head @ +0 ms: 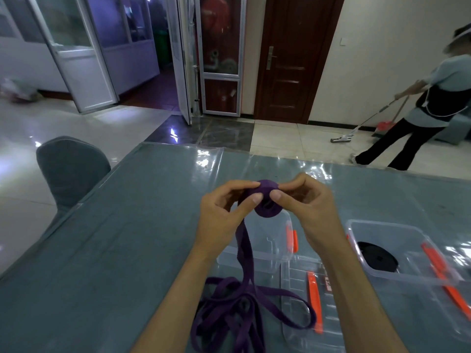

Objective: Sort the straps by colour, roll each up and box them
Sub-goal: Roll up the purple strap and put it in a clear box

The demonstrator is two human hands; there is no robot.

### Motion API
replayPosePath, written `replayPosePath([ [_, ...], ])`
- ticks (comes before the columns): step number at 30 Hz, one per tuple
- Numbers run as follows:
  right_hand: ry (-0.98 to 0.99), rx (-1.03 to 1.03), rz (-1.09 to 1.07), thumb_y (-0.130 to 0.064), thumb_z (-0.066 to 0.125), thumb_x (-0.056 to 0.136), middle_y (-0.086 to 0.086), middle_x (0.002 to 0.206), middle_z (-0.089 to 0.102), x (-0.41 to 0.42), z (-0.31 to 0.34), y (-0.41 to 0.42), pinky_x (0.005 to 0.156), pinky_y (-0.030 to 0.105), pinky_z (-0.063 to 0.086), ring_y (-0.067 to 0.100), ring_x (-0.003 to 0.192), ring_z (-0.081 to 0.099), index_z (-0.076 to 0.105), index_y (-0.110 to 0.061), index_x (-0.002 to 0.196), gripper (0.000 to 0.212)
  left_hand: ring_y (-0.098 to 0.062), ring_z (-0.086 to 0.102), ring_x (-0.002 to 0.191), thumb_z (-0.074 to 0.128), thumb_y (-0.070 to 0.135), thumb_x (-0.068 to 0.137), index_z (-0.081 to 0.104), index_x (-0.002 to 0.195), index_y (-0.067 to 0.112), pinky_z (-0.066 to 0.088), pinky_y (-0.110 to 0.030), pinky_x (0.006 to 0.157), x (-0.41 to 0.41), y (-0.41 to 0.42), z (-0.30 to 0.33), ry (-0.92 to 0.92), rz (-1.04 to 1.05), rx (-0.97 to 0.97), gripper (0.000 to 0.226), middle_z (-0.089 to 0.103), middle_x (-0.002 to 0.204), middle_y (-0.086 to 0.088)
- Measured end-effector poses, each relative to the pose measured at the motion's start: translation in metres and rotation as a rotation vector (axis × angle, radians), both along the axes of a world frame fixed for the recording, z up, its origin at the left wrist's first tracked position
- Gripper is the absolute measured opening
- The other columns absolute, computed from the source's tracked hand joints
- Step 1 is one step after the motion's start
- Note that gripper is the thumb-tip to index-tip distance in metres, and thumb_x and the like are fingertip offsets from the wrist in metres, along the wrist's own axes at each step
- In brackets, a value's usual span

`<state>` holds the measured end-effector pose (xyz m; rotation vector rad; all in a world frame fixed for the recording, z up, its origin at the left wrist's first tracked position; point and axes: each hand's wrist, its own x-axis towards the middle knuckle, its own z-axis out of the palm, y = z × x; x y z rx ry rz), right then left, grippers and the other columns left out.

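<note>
From the head camera, both hands are raised over the table (pixel 122 225), which wears a grey-green cloth under a shiny clear cover. The left hand (pixel 224 212) and the right hand (pixel 305 207) meet on a purple strap (pixel 244 253), partly wound into a roll (pixel 267 200) held in the air between them. The left grip is clenched on the roll, thumb and forefinger pinching its left side; the right grip grasps it too, thumb on the near face and fingers curled over the top. From the roll the strap's loose tail drops straight down between the forearms and ends in a tangled heap (pixel 242 314) on the table close to the person.

Under the hands stands a clear plastic box (pixel 275 240) with an orange latch; I see nothing in it, though the hands and strap cover part of it. Just in front of it lies a flat clear lid (pixel 300 289) with orange clips, and one loop of the heap lies across it. To the right, apart from the first, a second clear box (pixel 407 271) holds a rolled black strap (pixel 377 256) lying flat on its bottom.

A grey chair (pixel 68 169) stands at the table's left edge. Across the tiled floor another person (pixel 433 103) handles a mop (pixel 356 128) near a dark wooden door (pixel 293 59)
</note>
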<state>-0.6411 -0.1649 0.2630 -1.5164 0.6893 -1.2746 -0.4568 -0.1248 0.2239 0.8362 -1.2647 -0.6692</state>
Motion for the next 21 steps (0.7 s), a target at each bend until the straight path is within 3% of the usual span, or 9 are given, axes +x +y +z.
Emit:
replayPosePath([
  [5,-0.025,-0.030,-0.042,-0.031,0.086,0.082,0.002,0.100,0.079,0.000,-0.007,0.005,0.077,0.029,0.063,0.023,0.094,0.078,0.076,-0.032,0.101,0.021,-0.025,0.075,0.110,0.079,0.015,0.094,0.078,0.114,0.029,0.061,-0.034,0.095,-0.010,0.002,0.002,0.023,0.032,0.018,0.025,0.079,0.113,0.002],
  [8,0.070,-0.012,0.040,-0.026,0.084,0.087,0.008,0.106,0.078,-0.005,-0.008,0.004,0.084,0.041,0.064,0.030,0.100,0.076,0.074,-0.028,0.096,0.014,-0.025,0.075,0.108,0.077,0.018,0.096,0.077,0.113,0.029,0.060,-0.029,0.094,-0.004,0.004,0.002,-0.050,-0.010,0.031,0.020,0.078,0.112,0.003],
  [12,0.218,-0.036,0.046,-0.037,0.091,0.077,0.009,0.101,0.077,-0.015,-0.003,0.000,0.084,0.047,0.064,0.031,0.095,0.077,0.069,-0.020,0.091,0.031,-0.024,0.074,0.108,0.078,0.019,0.096,0.077,0.110,0.023,0.058,-0.027,0.094,-0.007,0.008,-0.003,-0.105,-0.024,0.052,0.015,0.078,0.110,0.004],
  [16,0.110,-0.066,-0.010,-0.024,0.085,0.084,0.000,0.099,0.075,-0.009,-0.013,0.003,0.084,0.047,0.065,0.029,0.096,0.076,0.075,-0.030,0.105,0.024,-0.025,0.073,0.114,0.079,0.017,0.094,0.079,0.117,0.023,0.059,-0.039,0.101,-0.006,0.002,0.001,-0.081,-0.067,0.116,0.024,0.078,0.116,0.000],
  [19,0.038,-0.035,-0.038,-0.018,0.083,0.086,0.007,0.106,0.077,-0.006,-0.023,0.006,0.092,0.059,0.060,0.030,0.104,0.075,0.075,-0.030,0.097,0.017,-0.028,0.072,0.113,0.082,0.012,0.091,0.079,0.123,0.021,0.058,-0.037,0.101,0.006,0.000,0.006,-0.146,-0.135,0.100,0.033,0.076,0.116,-0.003],
  [21,0.096,-0.025,-0.011,-0.018,0.087,0.084,0.008,0.106,0.077,-0.008,-0.024,0.005,0.093,0.057,0.060,0.029,0.104,0.076,0.071,-0.024,0.092,0.018,-0.023,0.075,0.108,0.086,0.014,0.087,0.080,0.118,0.026,0.060,-0.031,0.096,0.010,0.001,0.005,-0.190,-0.102,0.094,0.033,0.079,0.112,0.003],
])
